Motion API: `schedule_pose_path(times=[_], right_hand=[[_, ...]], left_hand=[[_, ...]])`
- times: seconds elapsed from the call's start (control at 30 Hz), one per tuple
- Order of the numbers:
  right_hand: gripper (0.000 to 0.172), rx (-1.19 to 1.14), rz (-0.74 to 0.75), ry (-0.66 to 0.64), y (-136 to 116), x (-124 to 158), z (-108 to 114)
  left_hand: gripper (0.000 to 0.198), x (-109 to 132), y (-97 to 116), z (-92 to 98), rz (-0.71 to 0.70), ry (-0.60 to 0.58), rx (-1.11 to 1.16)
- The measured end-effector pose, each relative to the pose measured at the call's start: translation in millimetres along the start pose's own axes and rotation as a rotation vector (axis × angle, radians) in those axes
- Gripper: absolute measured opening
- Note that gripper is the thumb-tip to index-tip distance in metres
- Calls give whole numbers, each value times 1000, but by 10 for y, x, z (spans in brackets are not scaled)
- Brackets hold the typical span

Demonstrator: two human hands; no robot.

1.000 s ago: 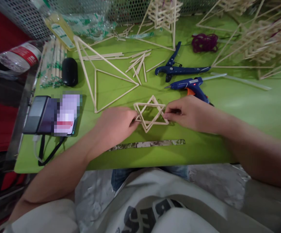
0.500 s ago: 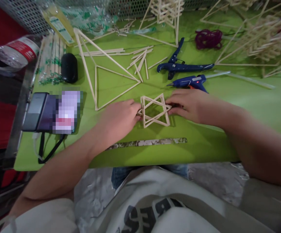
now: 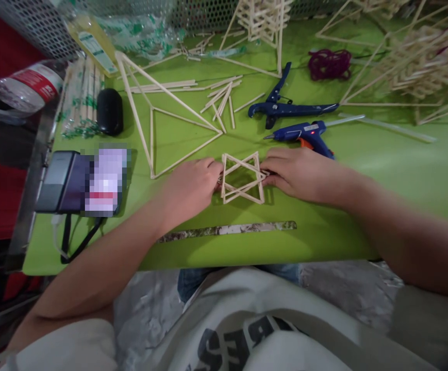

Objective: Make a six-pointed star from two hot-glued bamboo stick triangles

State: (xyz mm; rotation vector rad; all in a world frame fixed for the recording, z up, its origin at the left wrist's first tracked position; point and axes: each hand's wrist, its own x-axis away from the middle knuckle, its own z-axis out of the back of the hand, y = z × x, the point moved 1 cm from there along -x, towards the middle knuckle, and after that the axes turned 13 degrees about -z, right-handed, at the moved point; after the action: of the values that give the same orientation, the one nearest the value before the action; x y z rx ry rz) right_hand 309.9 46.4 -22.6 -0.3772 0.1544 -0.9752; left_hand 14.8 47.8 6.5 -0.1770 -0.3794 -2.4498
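A small six-pointed star frame of thin wooden sticks (image 3: 243, 194) is between my hands, low over the green table. My left hand (image 3: 193, 188) grips its left point, fingers closed; the fingertips are partly hidden behind the sticks. On the opposite point, my right hand (image 3: 297, 170) pinches with thumb and fingers. Just beyond my right hand lies a blue hot glue gun (image 3: 304, 132) with a small red light and a clear glue stick in its back. A dark blue cutter (image 3: 276, 108) rests behind it, handles spread. Nearer my body lies a flat patterned strip (image 3: 239, 228).
A large stick pyramid frame (image 3: 152, 139) stands left of centre, with loose sticks (image 3: 221, 98) behind. At left are a phone (image 3: 105, 180), a black case (image 3: 110, 111) and wrapped sticks (image 3: 82, 95). Purple cord (image 3: 329, 64) and bigger stick structures (image 3: 420, 67) occupy the back right.
The star frame and both hands have shifted slightly left, and the frame's outline has turned a little. Both hands keep their hold. The whole view has moved slightly.
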Motion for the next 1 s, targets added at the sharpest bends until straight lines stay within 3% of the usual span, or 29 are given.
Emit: schedule_pose_path(times=[0.27, 0.47, 0.67, 0.83, 1.0], right_hand=[[32, -7, -32, -19, -4, -8, -17], [33, 44, -10, -5, -45, -7, -8], [29, 192, -140, 100, -145, 58, 95], [35, 122, 53, 120, -106, 76, 85], [31, 64, 129, 125, -37, 34, 68]], left_hand=[[42, 0, 2, -28, -8, -20, -23], [23, 27, -51, 23, -1, -19, -94], [17, 45, -96, 72, 99, 16, -99], [30, 61, -87, 136, 123, 89, 7], [29, 84, -93, 124, 82, 91, 128]])
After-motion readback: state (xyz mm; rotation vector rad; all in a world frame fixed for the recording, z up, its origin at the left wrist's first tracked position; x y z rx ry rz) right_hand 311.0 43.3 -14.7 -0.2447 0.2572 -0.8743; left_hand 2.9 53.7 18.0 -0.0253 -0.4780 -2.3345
